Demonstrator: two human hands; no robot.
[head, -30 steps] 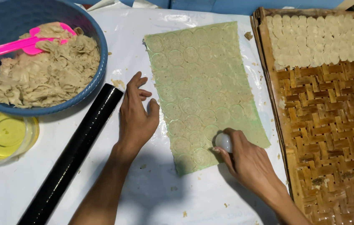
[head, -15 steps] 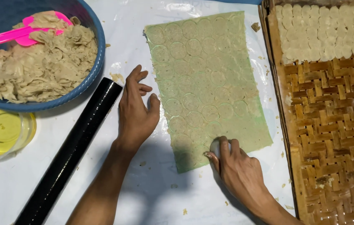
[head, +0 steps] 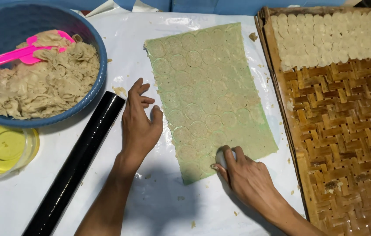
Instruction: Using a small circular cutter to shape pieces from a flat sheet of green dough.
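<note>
White plastic-covered table (head: 107, 205). Right hand (head: 246, 175) at near edge of green dough sheet (head: 211, 100), fingers curled over small round cutter (head: 221, 156), probably pressing down; grip mostly hidden. Left hand (head: 139, 122) flat, open, palm down beside sheet's left edge. Black rolling pin (head: 78, 161) just left. Beyond: blue bowl (head: 100, 65), woven tray (head: 347, 131).

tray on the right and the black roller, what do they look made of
The tray looks like woven bamboo or cane strips: a tan, matte basket-weave pattern inside a wooden-looking rim. The black roller is a smooth, glossy cylinder with a streak of glare along it, probably plastic or a plastic-wrapped pipe; which one cannot be told.
</note>
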